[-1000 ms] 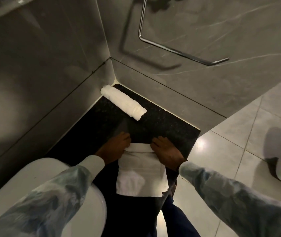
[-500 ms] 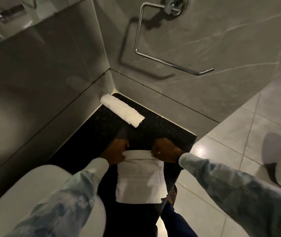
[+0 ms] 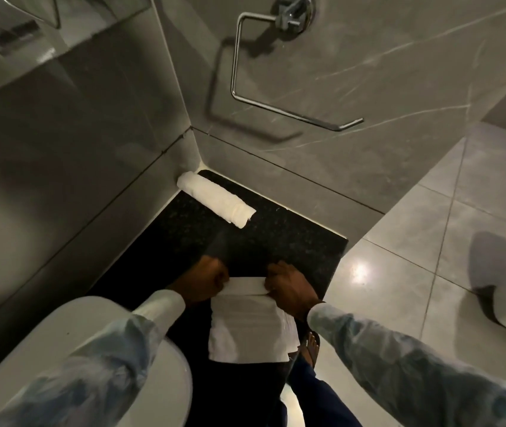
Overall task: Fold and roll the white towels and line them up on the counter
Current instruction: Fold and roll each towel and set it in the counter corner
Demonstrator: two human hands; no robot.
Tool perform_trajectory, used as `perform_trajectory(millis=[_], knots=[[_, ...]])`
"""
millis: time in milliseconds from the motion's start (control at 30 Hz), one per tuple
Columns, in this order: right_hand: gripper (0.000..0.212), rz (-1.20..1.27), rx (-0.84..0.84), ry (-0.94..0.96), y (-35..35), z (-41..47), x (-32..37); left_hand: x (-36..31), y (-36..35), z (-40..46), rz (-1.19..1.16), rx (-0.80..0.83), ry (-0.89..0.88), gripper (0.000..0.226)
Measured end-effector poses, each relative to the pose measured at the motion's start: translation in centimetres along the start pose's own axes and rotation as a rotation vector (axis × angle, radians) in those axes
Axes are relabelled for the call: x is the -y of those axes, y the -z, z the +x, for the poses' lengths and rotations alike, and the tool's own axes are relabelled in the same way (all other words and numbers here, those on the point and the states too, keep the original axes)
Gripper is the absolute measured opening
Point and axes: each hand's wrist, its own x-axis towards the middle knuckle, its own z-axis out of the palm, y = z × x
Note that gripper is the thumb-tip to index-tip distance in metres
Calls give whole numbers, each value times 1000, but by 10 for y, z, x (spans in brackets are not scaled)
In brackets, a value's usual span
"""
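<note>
A folded white towel lies on the black speckled counter, its near end hanging over the counter's front edge. Its far end is curled into a short roll. My left hand grips the left end of that roll and my right hand grips the right end, fingers curled over it. A finished rolled white towel lies at an angle in the far corner of the counter, against the wall.
Grey marble walls meet at the corner behind the counter. A chrome towel ring hangs on the right wall. A white basin sits at lower left. Glossy grey floor tiles lie to the right, with my sandalled foot below.
The roll at the towel's far end has grown and moved towards me as both hands curl it over. The camera has tilted up, showing more of the towel ring.
</note>
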Motion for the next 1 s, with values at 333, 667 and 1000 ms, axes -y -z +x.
perform_trajectory(millis=[333,667,1000], knots=[[26,277,296,-253,39,14,0,-12,-8,-6,-104,26,101,27],[39,147,100,-148,0,-35,21,-8,-30,-35,6,-2,-66,22],[27,128,86,17,5,-59,39,-29,-20,-41,66,241,88,58]])
